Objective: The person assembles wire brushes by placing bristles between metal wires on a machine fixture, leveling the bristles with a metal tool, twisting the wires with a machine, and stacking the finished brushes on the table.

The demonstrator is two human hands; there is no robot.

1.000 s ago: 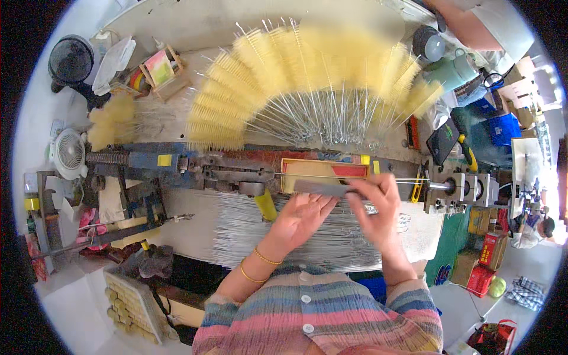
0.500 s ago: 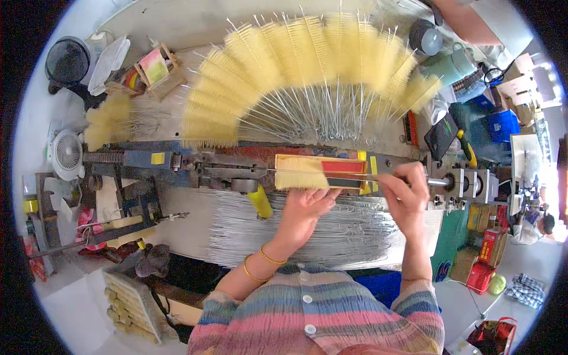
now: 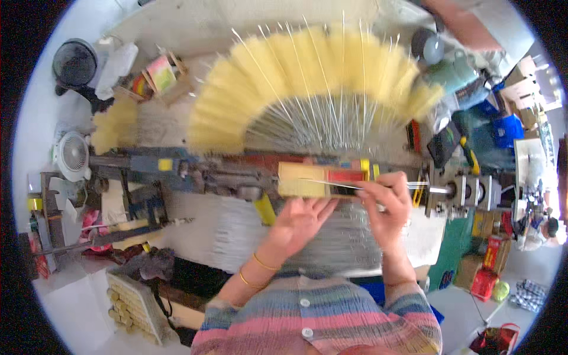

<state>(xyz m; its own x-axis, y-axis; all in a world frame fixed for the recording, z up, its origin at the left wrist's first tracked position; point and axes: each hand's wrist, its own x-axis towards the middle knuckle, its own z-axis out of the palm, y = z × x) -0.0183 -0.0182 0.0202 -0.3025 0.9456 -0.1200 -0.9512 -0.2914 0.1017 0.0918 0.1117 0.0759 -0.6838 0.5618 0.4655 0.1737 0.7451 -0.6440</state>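
A thin metal wire [image 3: 331, 184] is pinched in my right hand [image 3: 387, 204], its fingers closed. The wire slants over a shallow wooden box [image 3: 362, 188] with a red strip inside. Pale yellow bristles [image 3: 302, 179] fill the left part of this box. My left hand [image 3: 296, 225] lies just below the near side of the box, palm up, fingers stretched and slightly apart; whether the fingertips touch the box is blurred. Right of my right hand, a metal spindle [image 3: 438, 190] sticks out of the machine. Under both hands lies a wide layer of straight wires [image 3: 337, 242].
Yellow brushes [image 3: 319, 62] with wire stems fan out behind the machine bed. More brushes [image 3: 115, 127] lie at left, near a white fan [image 3: 74, 155]. A yellow-handled lever [image 3: 264, 210] juts toward me left of my left hand. A lidded bottle [image 3: 452, 71] stands at back right.
The whole view has shifted slightly. My right hand has moved left with the wire, which now tilts away from the spindle's line. My left hand has dropped a little from the box, fingers more spread.
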